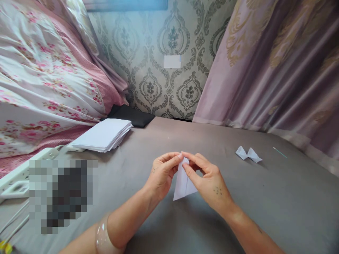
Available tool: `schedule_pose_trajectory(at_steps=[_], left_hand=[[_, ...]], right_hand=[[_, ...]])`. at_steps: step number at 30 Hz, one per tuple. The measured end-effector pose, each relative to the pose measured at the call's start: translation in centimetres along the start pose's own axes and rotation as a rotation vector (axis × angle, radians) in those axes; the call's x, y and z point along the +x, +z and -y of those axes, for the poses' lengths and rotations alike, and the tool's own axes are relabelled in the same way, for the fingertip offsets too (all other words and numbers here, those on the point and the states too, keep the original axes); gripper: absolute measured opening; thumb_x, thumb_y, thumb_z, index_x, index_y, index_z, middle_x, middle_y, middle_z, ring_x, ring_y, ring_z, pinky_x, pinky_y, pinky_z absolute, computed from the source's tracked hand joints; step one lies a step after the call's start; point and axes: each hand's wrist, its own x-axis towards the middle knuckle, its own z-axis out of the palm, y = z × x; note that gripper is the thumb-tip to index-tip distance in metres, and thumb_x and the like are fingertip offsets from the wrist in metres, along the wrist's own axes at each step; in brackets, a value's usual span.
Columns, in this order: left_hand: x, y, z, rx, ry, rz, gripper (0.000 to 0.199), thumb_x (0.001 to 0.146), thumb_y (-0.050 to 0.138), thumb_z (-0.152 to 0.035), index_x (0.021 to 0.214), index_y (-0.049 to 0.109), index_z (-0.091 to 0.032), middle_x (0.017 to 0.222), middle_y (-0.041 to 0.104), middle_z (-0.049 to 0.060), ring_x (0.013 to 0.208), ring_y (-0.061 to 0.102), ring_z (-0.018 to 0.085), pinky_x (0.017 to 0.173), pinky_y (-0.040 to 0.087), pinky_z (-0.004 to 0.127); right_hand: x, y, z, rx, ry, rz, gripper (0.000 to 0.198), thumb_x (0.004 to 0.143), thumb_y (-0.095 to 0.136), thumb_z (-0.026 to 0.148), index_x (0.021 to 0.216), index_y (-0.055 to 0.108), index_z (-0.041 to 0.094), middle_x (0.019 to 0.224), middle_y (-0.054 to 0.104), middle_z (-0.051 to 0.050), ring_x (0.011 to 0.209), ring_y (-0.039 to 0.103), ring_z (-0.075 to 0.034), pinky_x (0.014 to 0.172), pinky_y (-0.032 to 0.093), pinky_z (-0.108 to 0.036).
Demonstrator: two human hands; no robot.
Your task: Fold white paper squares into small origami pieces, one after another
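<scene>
A folded sheet of white paper (182, 181) is held up in front of me, its pointed corner hanging down toward the grey surface. My left hand (165, 169) pinches its top edge between thumb and fingers. On the other side, my right hand (205, 173) grips the same top part, thumb pressed on the near face. The fingertips of both hands almost meet there. A crease line runs down the paper, and its right part is partly hidden behind my right hand. To the right lies a small folded paper shape (249, 154) with two peaked ends.
A stack of white paper (103, 135) lies at the left, before a black flat item (129, 115). A white power strip (33, 162) with cables and a blurred-out dark patch (70, 192) are nearer. A thin green-and-white stick (280, 152) lies far right. Curtains hang on both sides.
</scene>
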Motion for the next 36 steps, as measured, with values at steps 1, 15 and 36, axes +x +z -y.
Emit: schedule_pose_trajectory(at_steps=[1, 15, 36], left_hand=[[0.0, 0.0, 0.0, -0.004, 0.0, 0.0, 0.017, 0.066, 0.078, -0.024, 0.076, 0.069, -0.013, 0.075, 0.067, 0.004, 0.072, 0.062, 0.013, 0.074, 0.047, 0.026], [0.2, -0.1, 0.0, -0.029, 0.023, 0.007, 0.013, 0.068, 0.076, -0.021, 0.077, 0.073, -0.012, 0.075, 0.068, 0.004, 0.07, 0.058, 0.009, 0.07, 0.045, 0.02], [0.5, 0.1, 0.4, -0.047, -0.134, -0.11, 0.028, 0.055, 0.085, -0.02, 0.078, 0.069, -0.013, 0.073, 0.068, 0.004, 0.066, 0.062, 0.013, 0.065, 0.05, 0.027]], right_hand=[[-0.1, 0.0, 0.0, -0.024, -0.021, 0.0, 0.03, 0.086, 0.053, 0.025, 0.114, 0.064, 0.025, 0.076, 0.053, 0.001, 0.071, 0.054, -0.011, 0.071, 0.047, -0.024], [-0.4, -0.1, -0.4, -0.415, -0.29, 0.03, 0.042, 0.092, 0.04, 0.018, 0.133, 0.049, 0.023, 0.085, 0.054, -0.005, 0.081, 0.052, -0.017, 0.073, 0.048, -0.031], [0.9, -0.5, -0.9, 0.412, 0.448, 0.07, 0.036, 0.078, 0.061, 0.045, 0.094, 0.072, 0.014, 0.078, 0.069, -0.007, 0.074, 0.061, -0.018, 0.069, 0.047, -0.03]])
